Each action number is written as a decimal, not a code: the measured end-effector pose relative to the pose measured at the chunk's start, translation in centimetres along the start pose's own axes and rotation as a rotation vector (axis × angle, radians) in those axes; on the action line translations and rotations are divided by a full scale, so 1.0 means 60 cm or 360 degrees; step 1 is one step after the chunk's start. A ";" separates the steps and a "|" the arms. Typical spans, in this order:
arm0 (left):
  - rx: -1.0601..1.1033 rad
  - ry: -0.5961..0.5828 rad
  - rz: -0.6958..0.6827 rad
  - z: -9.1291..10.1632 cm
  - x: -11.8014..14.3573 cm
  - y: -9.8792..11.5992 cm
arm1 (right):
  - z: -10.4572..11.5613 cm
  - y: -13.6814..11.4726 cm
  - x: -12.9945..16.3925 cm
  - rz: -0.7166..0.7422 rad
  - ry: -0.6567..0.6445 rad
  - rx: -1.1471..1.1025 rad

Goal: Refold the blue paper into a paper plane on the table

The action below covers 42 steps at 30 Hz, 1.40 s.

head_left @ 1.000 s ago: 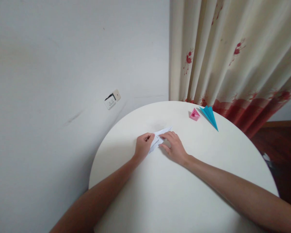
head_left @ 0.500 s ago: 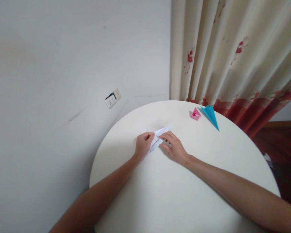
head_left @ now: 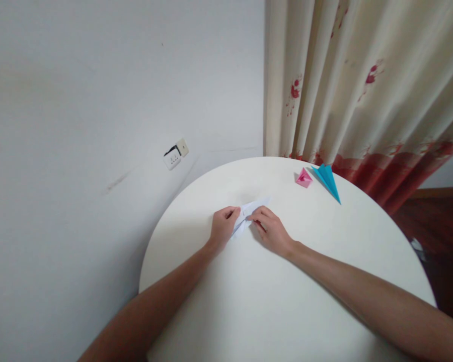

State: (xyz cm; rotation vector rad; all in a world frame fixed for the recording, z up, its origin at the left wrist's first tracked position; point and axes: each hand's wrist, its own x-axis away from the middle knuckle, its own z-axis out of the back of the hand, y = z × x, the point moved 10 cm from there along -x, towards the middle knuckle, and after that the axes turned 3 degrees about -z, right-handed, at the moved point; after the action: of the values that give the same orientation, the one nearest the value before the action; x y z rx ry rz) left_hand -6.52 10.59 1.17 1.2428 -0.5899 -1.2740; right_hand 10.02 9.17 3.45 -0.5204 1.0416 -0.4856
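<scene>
A folded white paper (head_left: 253, 207) lies on the round white table (head_left: 287, 301), its pointed end aimed up and to the right. My left hand (head_left: 222, 227) pinches its left part with curled fingers. From the right, my right hand (head_left: 272, 230) presses down on the paper and its fingertips meet the left hand's over the fold. Much of the paper is hidden under both hands.
A small pink folded paper shape (head_left: 304, 178) and a blue paper plane (head_left: 327, 180) lie at the table's far edge. A cream curtain with red flowers (head_left: 362, 85) hangs behind. A wall socket (head_left: 174, 155) sits on the white wall to the left.
My right hand has slid a little left along the paper, and its fingers have closed in toward the left hand. The paper has flattened slightly.
</scene>
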 end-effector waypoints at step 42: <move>-0.0038 0.0000 -0.0223 0.015 -0.014 0.020 | 0.018 -0.009 -0.001 -0.0005 0.0096 0.0217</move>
State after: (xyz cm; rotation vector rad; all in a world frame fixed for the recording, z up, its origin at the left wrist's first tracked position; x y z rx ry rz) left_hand -7.09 10.80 2.79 1.2824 -0.4930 -1.3934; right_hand 10.90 8.98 4.28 -0.3881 1.0572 -0.5738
